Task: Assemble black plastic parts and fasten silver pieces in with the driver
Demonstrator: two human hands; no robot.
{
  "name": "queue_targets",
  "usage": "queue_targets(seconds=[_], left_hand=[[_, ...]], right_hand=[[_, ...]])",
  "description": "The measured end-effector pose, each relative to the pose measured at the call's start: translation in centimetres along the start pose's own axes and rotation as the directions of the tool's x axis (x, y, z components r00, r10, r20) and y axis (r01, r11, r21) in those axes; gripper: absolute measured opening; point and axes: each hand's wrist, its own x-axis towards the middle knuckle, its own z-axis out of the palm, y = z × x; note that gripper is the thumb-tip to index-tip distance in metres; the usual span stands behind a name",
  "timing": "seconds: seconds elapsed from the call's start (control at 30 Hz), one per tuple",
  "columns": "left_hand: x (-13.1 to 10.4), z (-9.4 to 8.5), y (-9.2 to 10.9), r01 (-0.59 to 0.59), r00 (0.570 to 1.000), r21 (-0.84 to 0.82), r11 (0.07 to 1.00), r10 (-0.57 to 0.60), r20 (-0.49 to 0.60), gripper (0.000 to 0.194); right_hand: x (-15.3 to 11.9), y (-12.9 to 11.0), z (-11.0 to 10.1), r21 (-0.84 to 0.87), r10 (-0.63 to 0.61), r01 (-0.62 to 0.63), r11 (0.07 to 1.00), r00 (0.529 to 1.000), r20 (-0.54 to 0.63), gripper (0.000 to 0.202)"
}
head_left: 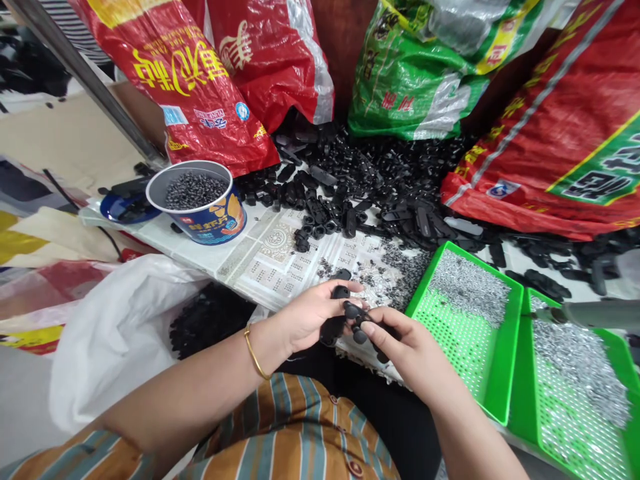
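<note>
Both hands meet over the table's front edge, at the lower middle of the view. My left hand (313, 313) is closed around some small black plastic parts (334, 328), which stick out between its fingers. My right hand (400, 340) pinches another black plastic part (354, 311) against them, its thumb on a round knob. The exact shape of the parts is partly hidden by the fingers. Just beyond the hands, tiny dark pieces (370, 270) lie scattered on the patterned tabletop (280, 267).
A paper tub (213, 217) of small dark pieces stands at left. Two green trays (515, 373) of silvery screws are at right, with a grey tool (600, 313) above one. A heap of black parts (390, 173) lies behind, below red and green sacks (410, 87).
</note>
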Motion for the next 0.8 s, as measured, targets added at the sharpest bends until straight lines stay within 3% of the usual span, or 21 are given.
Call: queue_targets(seconds=[0.23,0.47,0.67,0.8], left_hand=[[0.2,-0.2,-0.4,0.097,0.992,-0.091,0.991,-0.089,0.089,0.043],[0.0,0.1,-0.8,0.005,1.0,-0.107,0.994,-0.007,-0.02,0.033],[0.0,0.6,-1.3,-0.124,0.982,-0.069,0.99,0.113,-0.155,0.03],[-0.1,0.8,-1.0,-0.113,0.984,-0.046,0.992,0.106,-0.144,0.025]], right_hand=[[0.1,0.4,0.2,0.217,0.021,-0.053,0.975,0.989,0.148,0.029],[0.0,0.7,0.4,0.248,0.043,-0.088,0.965,0.982,0.182,0.03],[0.2,0.8,0.9,0.358,0.067,-0.092,0.929,0.994,0.082,0.03],[0.0,1.2,1.1,0.547,0.141,-0.156,0.822,0.988,0.069,0.026]])
